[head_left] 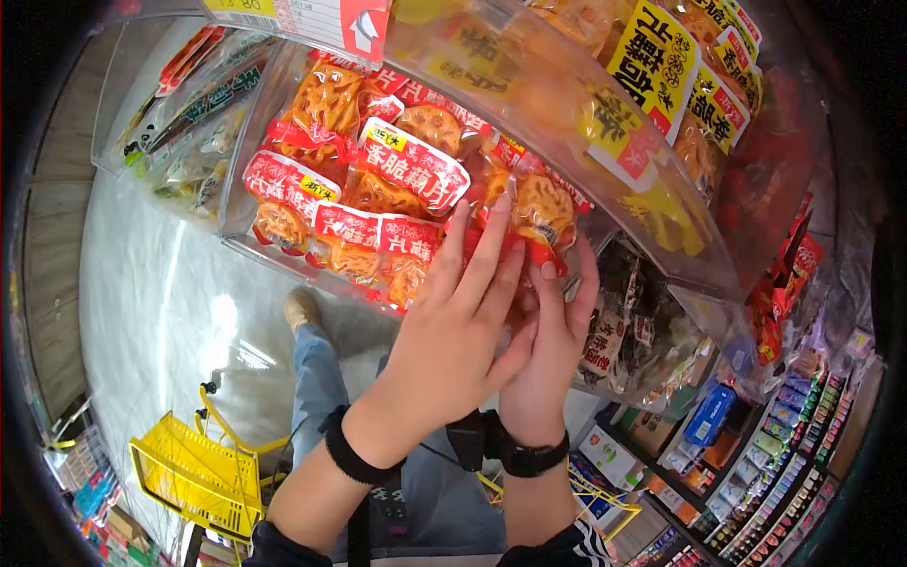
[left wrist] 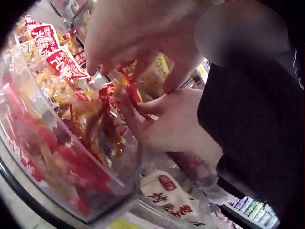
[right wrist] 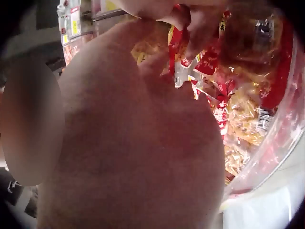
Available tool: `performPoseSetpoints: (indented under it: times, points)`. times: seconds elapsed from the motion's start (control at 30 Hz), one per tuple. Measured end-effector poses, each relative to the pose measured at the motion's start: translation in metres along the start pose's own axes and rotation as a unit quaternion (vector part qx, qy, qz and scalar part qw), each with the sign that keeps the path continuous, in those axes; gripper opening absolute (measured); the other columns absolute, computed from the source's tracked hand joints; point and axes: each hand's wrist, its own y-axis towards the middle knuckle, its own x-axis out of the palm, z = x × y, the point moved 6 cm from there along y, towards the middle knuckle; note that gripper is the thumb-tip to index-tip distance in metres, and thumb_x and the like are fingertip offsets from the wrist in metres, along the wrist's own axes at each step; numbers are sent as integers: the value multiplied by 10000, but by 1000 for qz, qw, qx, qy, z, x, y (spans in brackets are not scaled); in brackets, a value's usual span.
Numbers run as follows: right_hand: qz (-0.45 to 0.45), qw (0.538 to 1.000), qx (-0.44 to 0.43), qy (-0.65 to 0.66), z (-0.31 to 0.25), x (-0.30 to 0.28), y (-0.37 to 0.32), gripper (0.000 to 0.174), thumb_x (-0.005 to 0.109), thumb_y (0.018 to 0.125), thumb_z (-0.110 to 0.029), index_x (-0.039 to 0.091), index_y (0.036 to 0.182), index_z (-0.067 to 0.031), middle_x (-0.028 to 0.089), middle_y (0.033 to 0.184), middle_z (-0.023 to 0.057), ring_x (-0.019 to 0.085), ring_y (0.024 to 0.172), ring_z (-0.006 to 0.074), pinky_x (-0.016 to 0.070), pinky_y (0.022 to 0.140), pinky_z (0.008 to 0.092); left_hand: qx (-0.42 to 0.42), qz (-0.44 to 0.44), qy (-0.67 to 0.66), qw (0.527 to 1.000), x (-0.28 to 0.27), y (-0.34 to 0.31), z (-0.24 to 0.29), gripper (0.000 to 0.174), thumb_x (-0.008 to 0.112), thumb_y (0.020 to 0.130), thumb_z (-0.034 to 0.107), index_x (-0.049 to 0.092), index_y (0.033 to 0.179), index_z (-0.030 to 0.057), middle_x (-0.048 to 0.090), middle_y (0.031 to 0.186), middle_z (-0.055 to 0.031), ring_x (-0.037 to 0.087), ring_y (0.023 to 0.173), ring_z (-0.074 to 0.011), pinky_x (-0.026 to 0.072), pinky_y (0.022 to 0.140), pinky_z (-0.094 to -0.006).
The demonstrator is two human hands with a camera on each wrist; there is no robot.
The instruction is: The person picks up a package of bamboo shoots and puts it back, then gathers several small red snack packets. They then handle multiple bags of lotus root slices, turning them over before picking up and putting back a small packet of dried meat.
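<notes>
Red-and-clear snack packets of lotus root slices (head_left: 406, 170) fill a clear plastic bin. My left hand (head_left: 453, 321) reaches over them, its long fingers stretched out and the fingertips on the packets at the bin's right side. Close beside it, my right hand (head_left: 553, 350) has its thumb and fingers at a red-edged packet (head_left: 545, 213). In the left wrist view, a red wrapper (left wrist: 135, 98) shows between the right hand's fingers, below the left hand (left wrist: 143, 33). The right wrist view is mostly filled by the right hand (right wrist: 138, 124), which hides its own grip.
A sloping clear lid (head_left: 567, 94) overhangs the bin. Dark packets (head_left: 614, 321) lie in the bin to the right, green-labelled ones (head_left: 203, 123) to the left. Below left stands a yellow basket cart (head_left: 198, 472); stocked shelves (head_left: 756, 454) are at lower right.
</notes>
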Motion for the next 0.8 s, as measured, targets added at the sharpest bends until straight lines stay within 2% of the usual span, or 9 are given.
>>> performPoseSetpoints:
  times: [0.1,0.27,0.3,0.4,0.53,0.57,0.6,0.7,0.8]
  points:
    - [-19,992,-2,-121,-7,-8,-13,491,480,917,-69,259,1355,-69,491,1213,178,535,1037,180,432,886,281,11,-35,87,996,6,4,-6,606,612,751,239,442,1273,-16,255,1438,-132,141,1344,-404,210,1081,-484]
    - [-46,969,-74,-232,-13,-11,-24,376,485,889,-6,398,1255,-6,505,1217,144,523,1064,185,390,944,286,39,-23,120,992,8,2,-2,586,616,745,207,447,1267,4,261,1433,-143,168,1333,-414,215,1075,-494]
    - [-57,971,-93,-213,-13,-12,-26,285,498,877,9,492,1162,-6,530,1188,116,539,1037,185,415,913,284,38,-19,108,993,5,-3,1,582,620,741,196,449,1265,11,262,1431,-149,171,1331,-420,217,1070,-502]
    - [-113,942,-100,-298,-28,-24,-43,197,508,865,20,577,1044,-21,584,1093,106,567,1000,190,452,860,298,31,-15,76,996,-14,-37,8,529,629,727,106,476,1230,48,291,1406,-179,220,1304,-440,249,1034,-545]
    - [-223,818,-129,-514,-68,-64,-85,189,560,758,54,629,911,-33,633,892,104,597,892,265,476,789,366,-16,-61,88,994,-59,-116,14,409,606,724,34,546,1128,54,391,1320,-173,324,1246,-410,312,1005,-507]
    - [-255,767,-180,-561,-74,-80,-94,184,571,728,28,631,885,-45,630,879,88,592,863,266,470,790,374,-32,-68,92,993,-74,-134,15,373,601,723,28,565,1094,50,418,1289,-171,352,1226,-399,334,993,-487]
    - [-279,709,-227,-607,-80,-93,-106,180,582,697,2,634,859,-58,627,866,72,588,834,268,465,791,382,-45,-67,102,991,-89,-153,16,339,599,728,44,569,1066,51,466,1233,-156,409,1173,-376,362,966,-471]
    - [-340,611,-248,-670,-118,-101,-142,137,570,676,-58,629,796,-88,618,822,40,583,812,239,453,795,375,-76,-89,88,989,-131,-191,27,252,593,732,66,592,983,59,591,1007,-117,552,962,-312,433,850,-415]
    - [-401,592,-239,-657,-133,-97,-185,114,552,677,-85,623,765,-97,616,821,37,579,816,228,454,780,347,-45,-161,98,981,-157,-204,60,227,605,731,98,607,957,72,620,914,-92,581,889,-281,446,803,-391]
